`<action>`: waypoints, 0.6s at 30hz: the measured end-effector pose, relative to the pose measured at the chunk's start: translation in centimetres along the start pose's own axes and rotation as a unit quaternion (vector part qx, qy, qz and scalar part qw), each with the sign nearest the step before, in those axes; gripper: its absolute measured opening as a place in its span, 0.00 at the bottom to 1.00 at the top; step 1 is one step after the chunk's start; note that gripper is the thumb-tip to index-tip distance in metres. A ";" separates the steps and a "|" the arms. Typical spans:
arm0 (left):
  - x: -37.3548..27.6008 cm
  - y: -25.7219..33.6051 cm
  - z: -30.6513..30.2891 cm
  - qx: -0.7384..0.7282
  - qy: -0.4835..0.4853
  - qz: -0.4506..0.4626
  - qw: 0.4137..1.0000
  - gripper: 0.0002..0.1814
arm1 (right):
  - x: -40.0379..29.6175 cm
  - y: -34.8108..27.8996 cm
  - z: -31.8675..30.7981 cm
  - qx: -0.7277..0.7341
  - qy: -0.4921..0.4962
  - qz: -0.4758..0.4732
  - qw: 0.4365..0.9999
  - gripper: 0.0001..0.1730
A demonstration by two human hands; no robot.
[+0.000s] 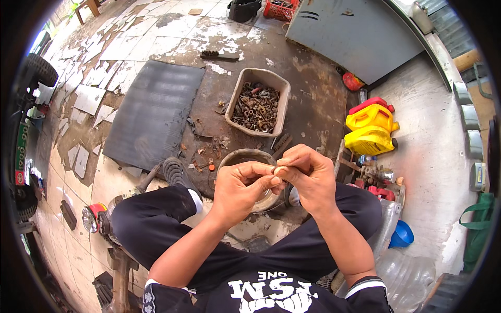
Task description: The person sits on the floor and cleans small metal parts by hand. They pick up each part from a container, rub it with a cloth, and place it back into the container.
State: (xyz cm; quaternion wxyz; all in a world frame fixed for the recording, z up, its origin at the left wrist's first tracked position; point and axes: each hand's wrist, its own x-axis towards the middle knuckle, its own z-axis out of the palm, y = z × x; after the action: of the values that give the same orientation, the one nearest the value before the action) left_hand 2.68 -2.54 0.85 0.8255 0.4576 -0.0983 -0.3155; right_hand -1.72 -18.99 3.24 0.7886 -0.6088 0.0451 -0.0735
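Observation:
My left hand (242,184) and my right hand (307,174) meet above a round basin (246,153) between my knees. Their fingertips pinch one small dark part (275,169), mostly covered by the fingers, so its kind cannot be told. Beyond the basin stands a grey plastic tub (285,103) holding a heap of rusty nuts and bolts (256,107). A brush (282,144) lies on the floor between tub and basin. Farther off, a second brush with dark bristles (220,56) lies near the tub's far side.
A black ribbed mat (156,113) lies at the left, beside broken tiles (89,98). Yellow jugs (370,140) and a blue funnel (401,234) stand at the right. A grey panel (352,35) fills the far right. A motorcycle wheel (42,70) shows at the left edge.

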 end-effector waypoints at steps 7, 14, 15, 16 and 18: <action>0.0 -0.4 -0.6 -0.078 -0.001 -0.012 0.997 0.08 | 0.0 -0.6 0.0 -0.046 0.023 -0.005 0.999 0.08; 0.3 0.5 -0.9 -0.086 -0.007 0.001 0.996 0.09 | -0.1 -2.0 -2.5 0.011 0.072 -0.057 0.996 0.08; 0.2 0.5 -1.0 -0.086 -0.010 -0.004 0.996 0.09 | -0.4 -2.0 -2.4 0.028 0.064 -0.061 0.996 0.08; 0.1 0.5 -1.0 -0.085 -0.014 -0.009 0.996 0.10 | -0.5 -2.1 -2.0 0.039 0.042 -0.050 0.997 0.08; 0.1 0.6 -0.8 -0.084 -0.019 -0.001 0.996 0.09 | -0.5 -2.0 -1.6 0.029 -0.005 -0.036 0.999 0.08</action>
State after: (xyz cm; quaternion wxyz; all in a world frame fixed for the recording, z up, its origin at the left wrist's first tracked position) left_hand 3.38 -1.85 0.92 0.8587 0.3806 -0.0865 -0.3321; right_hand -2.58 -20.97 4.74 0.8028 -0.5876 0.0168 -0.0996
